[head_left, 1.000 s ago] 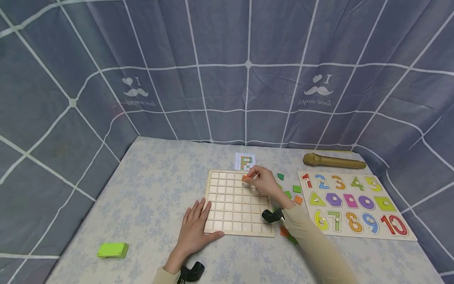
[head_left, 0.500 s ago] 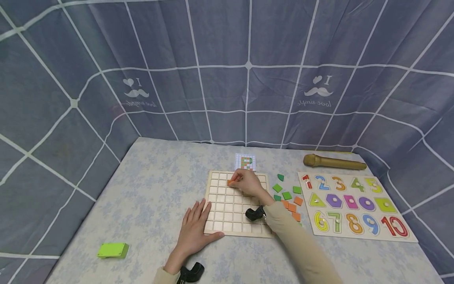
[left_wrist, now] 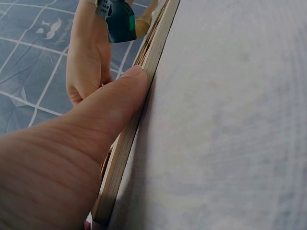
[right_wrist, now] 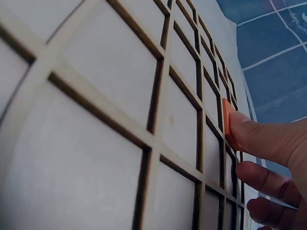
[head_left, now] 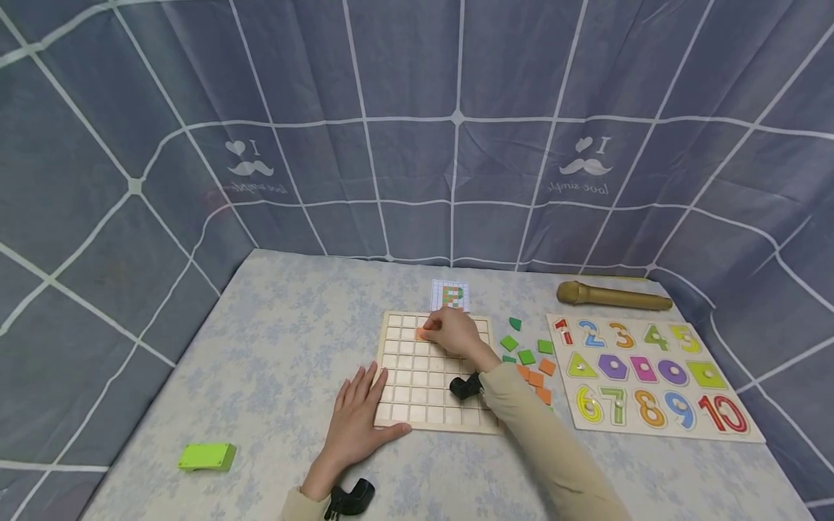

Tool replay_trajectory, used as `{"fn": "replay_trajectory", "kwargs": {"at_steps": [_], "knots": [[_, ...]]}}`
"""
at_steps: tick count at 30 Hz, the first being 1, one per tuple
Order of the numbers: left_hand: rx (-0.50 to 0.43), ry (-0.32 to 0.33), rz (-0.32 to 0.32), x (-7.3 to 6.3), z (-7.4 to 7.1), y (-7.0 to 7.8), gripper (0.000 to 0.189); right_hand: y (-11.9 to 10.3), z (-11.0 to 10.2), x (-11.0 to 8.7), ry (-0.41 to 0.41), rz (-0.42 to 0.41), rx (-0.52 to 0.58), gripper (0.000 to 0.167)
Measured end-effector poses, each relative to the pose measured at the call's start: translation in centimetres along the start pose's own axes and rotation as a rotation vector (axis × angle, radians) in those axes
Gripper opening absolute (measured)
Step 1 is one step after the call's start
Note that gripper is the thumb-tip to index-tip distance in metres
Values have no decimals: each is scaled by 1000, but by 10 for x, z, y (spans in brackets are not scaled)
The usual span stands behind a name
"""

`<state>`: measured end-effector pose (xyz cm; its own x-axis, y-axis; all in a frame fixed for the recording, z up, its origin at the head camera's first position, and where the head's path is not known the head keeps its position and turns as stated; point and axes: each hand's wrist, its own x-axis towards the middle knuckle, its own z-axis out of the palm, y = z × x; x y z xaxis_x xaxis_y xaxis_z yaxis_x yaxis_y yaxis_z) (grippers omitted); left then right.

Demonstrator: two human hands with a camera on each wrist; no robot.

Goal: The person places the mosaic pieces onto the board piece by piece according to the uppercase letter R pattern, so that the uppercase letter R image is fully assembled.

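Note:
A wooden grid board (head_left: 420, 396) lies on the table, divided into square cells. My right hand (head_left: 454, 334) is over its upper part and pinches a square orange tile (head_left: 420, 333) at a cell near the far edge. In the right wrist view the thumb presses on the orange tile (right_wrist: 227, 120), which stands slightly proud of the grid bars. My left hand (head_left: 355, 420) lies spread at the near left corner, fingers along the left side. Its thumb (left_wrist: 120, 93) rests on the board's near edge in the left wrist view.
Loose green tiles (head_left: 526, 357) and orange tiles (head_left: 536, 378) lie right of the board. A pattern card (head_left: 451, 295) sits behind it. Farther right are a number puzzle (head_left: 651, 373) and a gold toy microphone (head_left: 612, 297). A bright green block (head_left: 207, 456) is at far left.
My right hand has moved left across the board with the orange tile and lowered it to a cell, staying there since half a second ago. The left hand has not moved.

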<state>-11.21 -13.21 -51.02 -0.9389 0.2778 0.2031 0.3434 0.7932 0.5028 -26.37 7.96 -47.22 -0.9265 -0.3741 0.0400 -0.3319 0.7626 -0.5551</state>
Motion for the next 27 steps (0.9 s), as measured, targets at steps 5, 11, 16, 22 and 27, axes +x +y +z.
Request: {"fn": "replay_trajectory", "kwargs": {"at_steps": [5, 11, 16, 22, 27], "knots": [[-11, 3, -3, 0, -1, 1, 94, -2, -2, 1, -2, -11, -62, 9], [0, 16, 7, 0, 1, 0, 95, -3, -4, 1, -15, -9, -98, 10], [-7, 9, 5, 0, 1, -1, 95, 3, -4, -2, -39, -44, -59, 14], [-10, -3, -5, 1, 0, 0, 94, 13, -5, -7, -41, -48, 32, 26], [-12, 3, 1, 0, -1, -1, 95, 24, -14, -19, 75, -58, 79, 26]]}}
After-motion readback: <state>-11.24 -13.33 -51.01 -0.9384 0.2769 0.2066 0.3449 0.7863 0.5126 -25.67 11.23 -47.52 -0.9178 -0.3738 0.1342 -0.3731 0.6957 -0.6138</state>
